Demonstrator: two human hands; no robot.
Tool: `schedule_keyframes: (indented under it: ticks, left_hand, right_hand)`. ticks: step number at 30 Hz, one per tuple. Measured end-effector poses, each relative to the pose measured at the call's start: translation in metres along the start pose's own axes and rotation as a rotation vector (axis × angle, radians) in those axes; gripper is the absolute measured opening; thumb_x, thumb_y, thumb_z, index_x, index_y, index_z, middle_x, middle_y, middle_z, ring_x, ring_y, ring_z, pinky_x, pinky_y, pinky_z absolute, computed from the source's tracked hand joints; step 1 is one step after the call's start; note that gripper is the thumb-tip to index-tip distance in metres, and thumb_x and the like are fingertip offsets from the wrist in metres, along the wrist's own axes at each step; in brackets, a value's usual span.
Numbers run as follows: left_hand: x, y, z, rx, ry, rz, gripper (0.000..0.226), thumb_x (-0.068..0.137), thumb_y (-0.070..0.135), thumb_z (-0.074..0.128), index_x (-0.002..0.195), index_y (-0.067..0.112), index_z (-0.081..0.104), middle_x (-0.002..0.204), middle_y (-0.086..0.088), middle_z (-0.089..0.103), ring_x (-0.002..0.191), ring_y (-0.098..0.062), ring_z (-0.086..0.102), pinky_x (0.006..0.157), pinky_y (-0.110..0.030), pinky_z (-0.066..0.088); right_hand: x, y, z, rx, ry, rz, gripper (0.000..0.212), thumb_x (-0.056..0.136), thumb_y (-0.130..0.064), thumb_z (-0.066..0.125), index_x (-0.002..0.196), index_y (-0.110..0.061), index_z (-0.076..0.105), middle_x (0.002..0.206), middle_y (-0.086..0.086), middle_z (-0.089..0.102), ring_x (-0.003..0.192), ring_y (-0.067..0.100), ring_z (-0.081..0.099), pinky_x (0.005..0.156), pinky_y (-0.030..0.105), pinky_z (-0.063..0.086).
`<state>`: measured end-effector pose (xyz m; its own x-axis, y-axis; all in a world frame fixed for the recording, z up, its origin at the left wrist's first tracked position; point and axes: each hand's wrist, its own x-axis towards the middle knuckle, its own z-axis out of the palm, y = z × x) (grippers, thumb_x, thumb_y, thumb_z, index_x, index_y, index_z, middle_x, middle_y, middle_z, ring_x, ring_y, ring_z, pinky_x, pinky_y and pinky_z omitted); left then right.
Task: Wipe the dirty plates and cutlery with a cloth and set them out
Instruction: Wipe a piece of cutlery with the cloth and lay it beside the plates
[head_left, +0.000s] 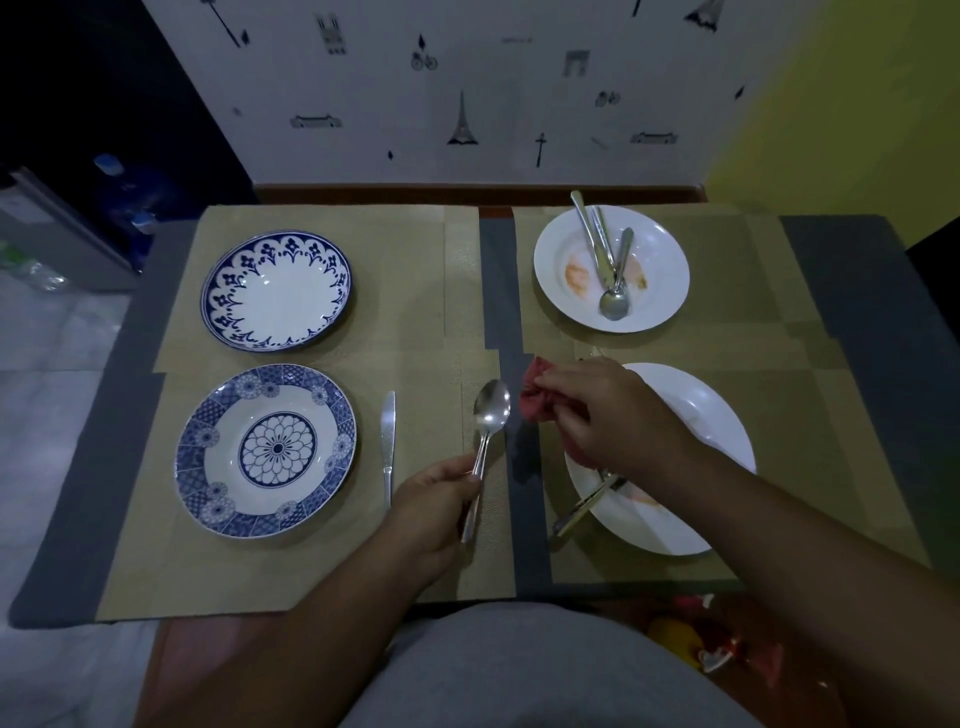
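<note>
My left hand (436, 506) grips the handle of a silver spoon (488, 415), bowl pointing away, over the near left mat. Just right of the bowl, my right hand (613, 415) holds a bunched red cloth (535, 397), a small gap apart from the spoon. Under that hand a stained white plate (696, 410) carries more cutlery (584, 506), partly hidden. The far white plate (660, 270) shows orange smears and holds a spoon and other cutlery (608, 260). On the left lie two blue-patterned plates (275, 291) (265, 449) and a knife (388, 441).
Tan placemats (426, 322) cover a grey table (93, 467) set against a decorated wall. Left of the table stand a small cabinet (57, 228) and blue-capped bottles (132, 208). Colourful items (691, 639) lie on the floor at lower right.
</note>
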<state>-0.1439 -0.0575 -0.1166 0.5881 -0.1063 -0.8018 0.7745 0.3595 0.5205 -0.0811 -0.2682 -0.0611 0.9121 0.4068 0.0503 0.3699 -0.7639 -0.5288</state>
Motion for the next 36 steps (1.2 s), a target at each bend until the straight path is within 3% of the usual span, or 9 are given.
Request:
schedule_keyframes:
  ticks: [3,8,14,18,25,32,36]
  left_hand:
    - [0.005,-0.008,-0.006,0.027,0.086,-0.015,0.024,0.093,-0.002,0.061,0.113,0.005,0.072,0.102,-0.017,0.077,0.086,-0.027,0.076,0.061,-0.028,0.058]
    - [0.015,-0.016,-0.006,0.154,0.256,0.025,0.015,0.086,0.007,0.076,0.1,0.01,0.075,0.089,-0.01,0.079,0.082,-0.023,0.076,0.06,-0.028,0.059]
    - [0.023,-0.018,-0.007,0.417,0.333,0.111,0.013,0.087,0.01,0.074,0.1,0.013,0.077,0.093,-0.006,0.077,0.088,-0.022,0.073,0.081,-0.037,0.062]
    - [0.024,-0.018,-0.008,0.495,0.323,0.165,0.013,0.086,0.004,0.073,0.097,0.008,0.077,0.088,-0.007,0.077,0.081,-0.019,0.073,0.071,-0.029,0.06]
    - [0.023,-0.017,-0.01,0.649,0.328,0.252,0.016,0.084,0.01,0.076,0.1,0.009,0.078,0.089,-0.005,0.077,0.085,-0.018,0.073,0.085,-0.038,0.06]
    - [0.013,-0.016,-0.007,0.639,0.432,0.343,0.007,0.082,0.021,0.077,0.086,0.025,0.074,0.08,0.007,0.074,0.08,-0.01,0.07,0.081,-0.032,0.058]
    - [0.006,-0.012,0.018,0.738,0.266,0.439,0.01,0.086,0.015,0.074,0.096,0.016,0.076,0.084,0.005,0.073,0.08,-0.006,0.068,0.074,-0.019,0.054]
  right_hand:
    - [-0.004,-0.003,0.002,-0.009,0.005,-0.002,0.03,0.086,-0.009,0.069,0.114,-0.018,0.071,0.109,0.0,0.072,0.096,0.014,0.061,0.088,0.031,0.049]
    - [-0.007,-0.005,0.004,0.001,0.002,-0.014,0.032,0.084,-0.007,0.07,0.115,-0.015,0.07,0.11,0.003,0.072,0.098,0.018,0.063,0.089,0.03,0.047]
    - [-0.009,-0.001,0.006,-0.005,-0.009,0.0,0.032,0.085,-0.01,0.069,0.117,-0.016,0.069,0.114,0.003,0.071,0.103,0.018,0.063,0.093,0.036,0.05]
    - [-0.011,-0.001,0.006,-0.006,-0.008,0.004,0.033,0.085,-0.01,0.069,0.117,-0.016,0.069,0.114,0.002,0.071,0.103,0.018,0.063,0.093,0.034,0.05]
    - [-0.012,-0.002,0.003,-0.004,-0.013,0.008,0.031,0.085,-0.008,0.069,0.115,-0.015,0.07,0.113,0.003,0.071,0.101,0.017,0.064,0.092,0.033,0.05]
    - [-0.019,0.001,-0.006,-0.006,-0.001,0.058,0.031,0.085,-0.009,0.069,0.116,-0.015,0.071,0.113,0.003,0.072,0.101,0.02,0.065,0.09,0.03,0.05]
    - [-0.03,0.007,-0.015,-0.029,0.031,0.09,0.029,0.083,-0.006,0.069,0.111,-0.015,0.072,0.109,0.003,0.072,0.097,0.02,0.064,0.087,0.023,0.042]
